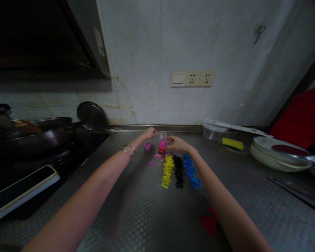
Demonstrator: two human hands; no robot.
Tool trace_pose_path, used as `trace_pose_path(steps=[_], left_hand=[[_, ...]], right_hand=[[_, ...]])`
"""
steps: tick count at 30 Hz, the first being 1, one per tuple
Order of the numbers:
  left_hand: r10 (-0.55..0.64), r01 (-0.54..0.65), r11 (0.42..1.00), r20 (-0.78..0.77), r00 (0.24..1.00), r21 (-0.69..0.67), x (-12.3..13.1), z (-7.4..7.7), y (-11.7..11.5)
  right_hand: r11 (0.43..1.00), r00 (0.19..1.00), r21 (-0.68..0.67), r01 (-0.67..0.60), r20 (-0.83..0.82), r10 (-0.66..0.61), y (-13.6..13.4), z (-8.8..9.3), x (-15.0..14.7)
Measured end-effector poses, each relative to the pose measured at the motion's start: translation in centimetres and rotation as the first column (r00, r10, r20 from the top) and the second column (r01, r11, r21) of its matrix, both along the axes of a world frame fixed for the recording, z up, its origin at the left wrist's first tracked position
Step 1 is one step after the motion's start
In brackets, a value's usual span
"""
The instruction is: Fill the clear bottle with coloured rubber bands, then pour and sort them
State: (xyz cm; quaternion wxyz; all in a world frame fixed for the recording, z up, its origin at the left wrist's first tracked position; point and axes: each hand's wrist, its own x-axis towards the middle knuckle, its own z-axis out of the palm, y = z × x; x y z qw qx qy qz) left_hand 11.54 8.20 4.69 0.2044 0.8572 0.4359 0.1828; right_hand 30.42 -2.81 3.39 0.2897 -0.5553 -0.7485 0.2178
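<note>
A small clear jar (163, 137) with pink and red bands inside stands on the metal counter. Along its right side are the fingers of my right hand (176, 144), curved to grip it. My left hand (149, 133) is just left of the jar's top, fingers curled closed; whatever they may hold is too small to see. A purple lid (147, 146) rests below that hand. Loose pink bands (158, 156) lie in front of the jar. Nearer to me, small bands are laid in a yellow row (168, 170), a black row (179, 171) and a blue row (190, 170).
On the left are a pan (47, 134) on the black hob and a white-edged phone-like slab (21, 190). Rightward sit a plastic tub (214, 131), a yellow sponge (232, 144), stacked bowls (278, 157) and a dark knife-like blade (296, 192). Something red (209, 223) lies by my right forearm.
</note>
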Motion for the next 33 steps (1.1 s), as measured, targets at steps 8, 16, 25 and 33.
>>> trace_pose_path(steps=[8, 16, 25, 33], left_hand=[[-0.138, 0.138, 0.99, -0.02, 0.99, 0.005, -2.7, 6.4, -2.3], [-0.174, 0.18, 0.982, -0.097, 0.98, 0.055, -0.7, 9.1, -6.5], [-0.121, 0.144, 0.984, -0.195, 0.973, 0.104, 1.0, 9.4, -7.6], [-0.118, 0.145, 0.983, -0.216, 0.969, 0.116, 1.3, 9.5, -7.7]], right_hand=[[0.977, 0.989, -0.182, -0.108, 0.08, 0.124, 0.5, -0.9, 1.7], [0.959, 0.991, -0.254, -0.13, -0.01, 0.132, 1.3, -3.0, 0.2], [0.945, 0.99, -0.302, -0.125, 0.019, 0.137, 0.8, -2.4, 0.2], [0.954, 0.99, -0.281, -0.099, -0.128, 0.065, -0.1, 0.2, 1.9]])
